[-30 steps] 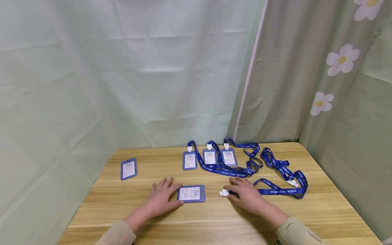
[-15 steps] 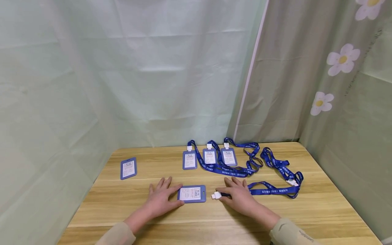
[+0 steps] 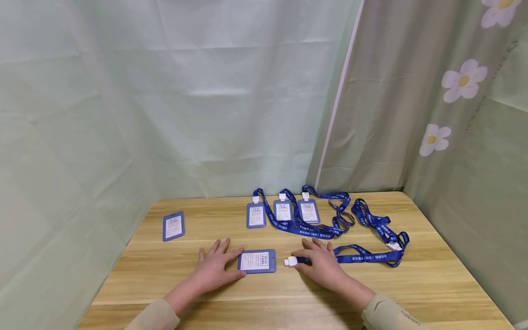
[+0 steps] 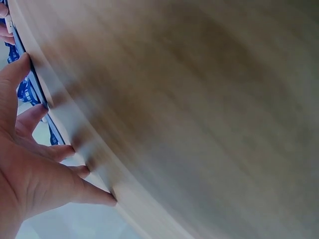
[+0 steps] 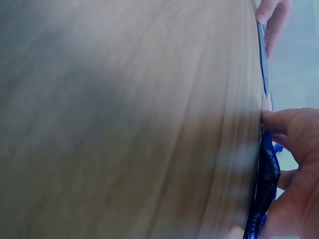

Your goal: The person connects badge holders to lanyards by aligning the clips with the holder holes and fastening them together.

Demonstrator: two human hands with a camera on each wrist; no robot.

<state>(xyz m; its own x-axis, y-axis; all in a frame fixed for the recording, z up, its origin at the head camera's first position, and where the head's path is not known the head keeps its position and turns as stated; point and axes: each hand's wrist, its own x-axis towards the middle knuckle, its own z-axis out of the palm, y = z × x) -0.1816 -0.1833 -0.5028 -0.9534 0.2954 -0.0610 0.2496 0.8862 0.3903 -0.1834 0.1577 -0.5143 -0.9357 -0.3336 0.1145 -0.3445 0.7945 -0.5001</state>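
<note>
In the head view, my left hand (image 3: 214, 270) pinches the left end of a blue badge holder (image 3: 255, 261) between thumb and index finger, its other fingers spread on the table. The holder lies flat, slot end to the right. Just right of it, my right hand (image 3: 321, 266) grips a blue lanyard (image 3: 369, 257) close behind its white clip (image 3: 290, 261). The clip points at the slot, a small gap apart. In the right wrist view, thumb and fingers are around the lanyard strap (image 5: 267, 174); the palm side is partly hidden.
Behind, three badge holders (image 3: 283, 211) with lanyards attached lie in a row. A loose badge holder (image 3: 173, 226) lies at the left. Another lanyard (image 3: 373, 222) is bunched at the right, overlapping the held one. Curtains (image 3: 231, 114) stand behind the wooden table (image 3: 198, 311).
My right hand has moved left, drawing the clip and lanyard closer to the badge holder; the strap's far end has followed. My left hand and the holder have barely shifted.
</note>
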